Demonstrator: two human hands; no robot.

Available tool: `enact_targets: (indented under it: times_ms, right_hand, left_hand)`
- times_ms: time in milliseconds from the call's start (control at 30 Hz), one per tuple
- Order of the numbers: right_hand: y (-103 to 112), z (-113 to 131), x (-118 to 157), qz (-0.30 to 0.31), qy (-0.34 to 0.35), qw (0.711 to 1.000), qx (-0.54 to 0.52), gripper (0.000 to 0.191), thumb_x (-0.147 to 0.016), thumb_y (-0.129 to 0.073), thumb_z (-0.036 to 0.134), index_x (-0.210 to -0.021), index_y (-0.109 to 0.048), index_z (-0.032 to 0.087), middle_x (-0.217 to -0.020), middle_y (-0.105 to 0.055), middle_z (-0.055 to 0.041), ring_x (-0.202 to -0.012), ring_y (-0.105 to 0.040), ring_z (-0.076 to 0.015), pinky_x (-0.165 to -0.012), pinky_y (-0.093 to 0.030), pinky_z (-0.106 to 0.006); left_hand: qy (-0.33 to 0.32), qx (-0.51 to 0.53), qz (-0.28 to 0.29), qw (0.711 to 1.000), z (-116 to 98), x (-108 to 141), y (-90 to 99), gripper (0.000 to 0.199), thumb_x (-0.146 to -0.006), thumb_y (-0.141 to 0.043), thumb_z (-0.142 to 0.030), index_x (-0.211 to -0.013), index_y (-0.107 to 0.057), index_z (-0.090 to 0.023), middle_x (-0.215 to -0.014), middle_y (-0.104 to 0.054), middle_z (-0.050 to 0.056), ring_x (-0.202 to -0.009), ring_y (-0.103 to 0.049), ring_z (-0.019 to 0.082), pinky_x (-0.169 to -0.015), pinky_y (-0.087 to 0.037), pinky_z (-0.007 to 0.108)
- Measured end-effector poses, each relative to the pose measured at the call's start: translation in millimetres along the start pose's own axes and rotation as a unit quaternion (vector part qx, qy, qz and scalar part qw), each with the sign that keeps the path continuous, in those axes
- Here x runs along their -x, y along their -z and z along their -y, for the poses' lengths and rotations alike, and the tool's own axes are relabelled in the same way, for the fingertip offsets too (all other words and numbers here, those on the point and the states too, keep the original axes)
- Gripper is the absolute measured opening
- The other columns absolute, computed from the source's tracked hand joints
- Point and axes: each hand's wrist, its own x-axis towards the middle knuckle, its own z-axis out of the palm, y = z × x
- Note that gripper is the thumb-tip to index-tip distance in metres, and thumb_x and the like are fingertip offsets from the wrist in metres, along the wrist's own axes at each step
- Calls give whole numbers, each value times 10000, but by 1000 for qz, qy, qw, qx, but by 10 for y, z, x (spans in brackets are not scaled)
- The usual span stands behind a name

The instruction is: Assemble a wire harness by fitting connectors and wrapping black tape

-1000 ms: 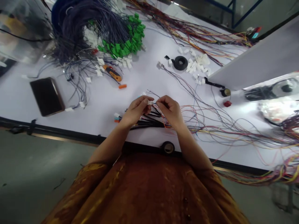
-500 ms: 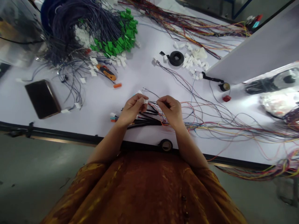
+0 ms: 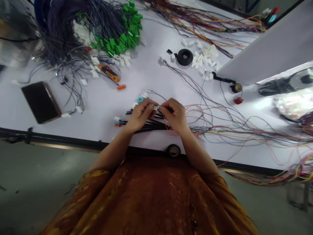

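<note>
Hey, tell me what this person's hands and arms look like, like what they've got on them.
The left hand and right hand are bare, with no gloves, watch or bracelet visible. The forearms are uncovered too. Loose, rust-brown sleeves with mustard-yellow patches end near the elbows, matching the brown top.

On the table (image 3: 144,76), a phone (image 3: 41,102) is laid at the left, a tool (image 3: 110,73) behind it to the right; wires (image 3: 198,128) are spread rightward.
</note>
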Motion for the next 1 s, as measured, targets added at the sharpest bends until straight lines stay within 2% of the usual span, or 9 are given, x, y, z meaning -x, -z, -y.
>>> enact_targets:
  times_ms: [200, 300, 367, 467, 567, 633, 733, 900, 1000]
  right_hand:
    - [-106, -22, 50, 17, 9, 1000, -12, 75, -939, -553, 245, -885, -588, 207, -821, -593, -6, -748, -529, -132, -710, -428, -277]
    - [-133, -55, 73, 73, 23, 997, 30, 136, -989, -506, 305, -1023, -596, 209, -861, -644, -27, -788, -572, -157, -748, -438, -296]
    - [-118, -105, 48, 97, 30, 992, 73, 192, -1014, -448, 291, -971, -617, 211, -894, -676, -51, -837, -600, -175, -785, -440, -309]
    - [-89, -200, -64, 73, 27, 992, 98, 254, -1009, -427, 245, -872, -638, 211, -880, -671, -62, -843, -606, -189, -802, -448, -320]
    - [-142, -267, -226, 34, 43, 994, 93, 258, -996, -455, 234, -850, -665, 205, -881, -636, -74, -842, -595, -196, -824, -462, -330]
    - [-241, -296, -333, 25, 53, 994, 90, 262, -995, -457, 228, -842, -669, 205, -899, -629, -81, -861, -596, -195, -844, -468, -330]
    - [-422, -341, -455, 35, 44, 994, 90, 259, -991, -454, 217, -819, -647, 208, -889, -654, -72, -869, -594, -190, -859, -468, -326]
    - [-555, -400, -470, 39, 14, 999, 28, 271, -1009, -433, 291, -847, -631, 204, -850, -689, -38, -808, -602, -157, -802, -489, -290]
    - [-538, -427, -413, 36, -2, 999, -33, 292, -1025, -418, 358, -915, -640, 202, -860, -691, -32, -750, -614, -136, -745, -510, -273]
  left_hand:
    - [11, -10, -11, 1000, -35, -7, 40, 282, -952, -637, -469, -969, -675, -190, -643, -545, -15, -570, -508, 91, -552, -420, 223]
    - [11, -28, -54, 998, -38, -50, 219, 286, -949, -631, -482, -973, -667, -199, -612, -535, -22, -526, -485, 90, -528, -398, 223]
    - [9, -49, -77, 996, -19, -96, 409, 312, -961, -582, -506, -1007, -647, -204, -651, -578, -8, -545, -523, 102, -544, -419, 232]
    - [13, -189, -83, 978, 34, -175, 694, 314, -893, -635, -427, -1107, -621, -198, -899, -690, 49, -771, -631, 159, -671, -483, 270]
    - [40, -364, -35, 930, 103, -248, 832, 356, -750, -703, -259, -1095, -645, -192, -1060, -695, 75, -939, -619, 219, -804, -489, 329]
    - [44, -418, -5, 908, 149, -298, 823, 313, -714, -712, -211, -1024, -669, -198, -1019, -686, 70, -931, -601, 239, -846, -475, 360]
    - [44, -437, -13, 899, 192, -370, 733, 264, -669, -757, -169, -913, -661, -200, -901, -656, 47, -844, -573, 230, -837, -455, 361]
    - [-13, -351, -70, 933, 157, -424, 639, 115, -811, -696, -244, -851, -600, -195, -817, -632, 26, -806, -570, 186, -802, -431, 315]
    - [-14, -318, -71, 945, 131, -409, 706, 266, -789, -748, -322, -968, -595, -198, -884, -651, 17, -840, -589, 169, -770, -435, 284]
